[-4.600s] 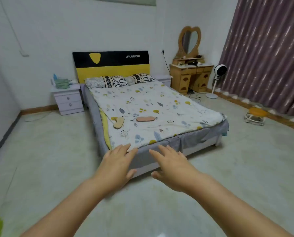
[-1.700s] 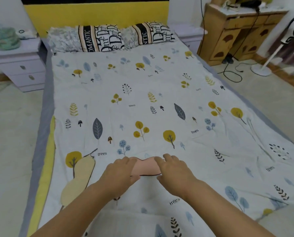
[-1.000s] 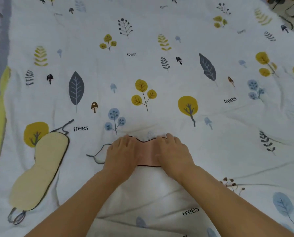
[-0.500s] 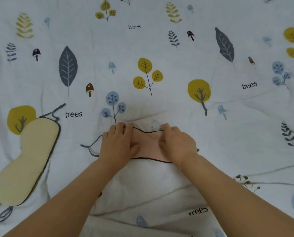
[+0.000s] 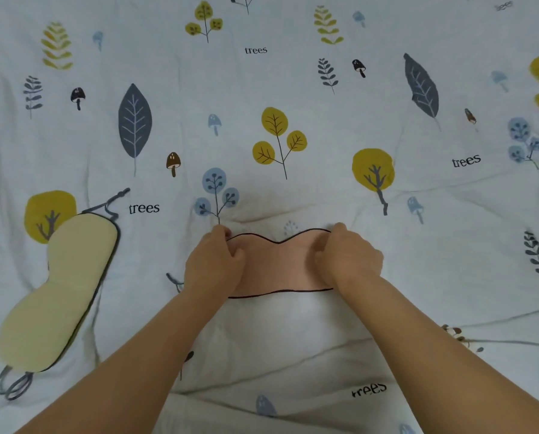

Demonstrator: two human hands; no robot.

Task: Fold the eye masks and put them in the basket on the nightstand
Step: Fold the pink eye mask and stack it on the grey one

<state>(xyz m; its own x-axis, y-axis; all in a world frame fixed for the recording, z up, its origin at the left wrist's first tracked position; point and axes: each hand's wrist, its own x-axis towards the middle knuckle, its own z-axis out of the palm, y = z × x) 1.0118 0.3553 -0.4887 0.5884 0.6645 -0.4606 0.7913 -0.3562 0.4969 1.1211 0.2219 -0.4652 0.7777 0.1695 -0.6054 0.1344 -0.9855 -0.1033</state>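
Both our hands grip the pink eye mask (image 5: 279,267) where it lies on the printed bedsheet (image 5: 324,120): our left hand (image 5: 213,264) pinches its left end, our right hand (image 5: 348,261) its right end, fingers curled over the fabric. Its dark-piped edges show between our hands. Well to the left lies the yellow eye mask (image 5: 61,289), flat and unfolded, strap loops at both ends.

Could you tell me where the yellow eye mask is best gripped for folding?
Probably by its two rounded ends, one hand each, coming from above. The yellow eye mask lies flat and slanted on the bedspread, elongated with a narrower waist, its strap loops trailing beyond both ends.
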